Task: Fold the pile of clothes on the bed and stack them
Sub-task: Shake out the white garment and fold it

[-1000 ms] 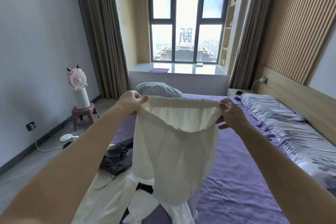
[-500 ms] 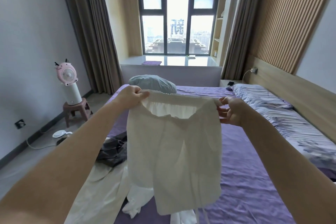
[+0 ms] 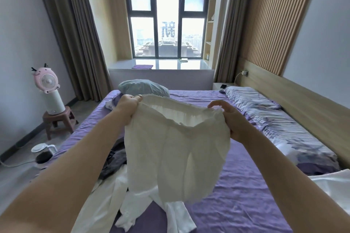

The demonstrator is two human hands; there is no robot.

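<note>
A white pair of shorts [image 3: 176,159] with an elastic waistband hangs in the air above the purple bed [image 3: 236,195]. My left hand [image 3: 127,106] grips the left end of the waistband. My right hand [image 3: 230,119] pinches the right end, fingers curled over the cloth. The waistband sags open between them. Below, on the bed's near left, lies the pile: white garments [image 3: 117,200] spread flat and a dark grey garment [image 3: 115,161] bunched behind them.
A patterned quilt [image 3: 284,128] and pillow run along the bed's right side by the wooden headboard. A grey-blue pillow [image 3: 144,87] lies at the far end. Left of the bed stand a pink fan on a stool [image 3: 50,92] and a kettle [image 3: 43,152] on the floor.
Both hands have dropped lower and moved further apart, still holding the waistband. The shorts now hang closer to the bed, and the waistband sags open.
</note>
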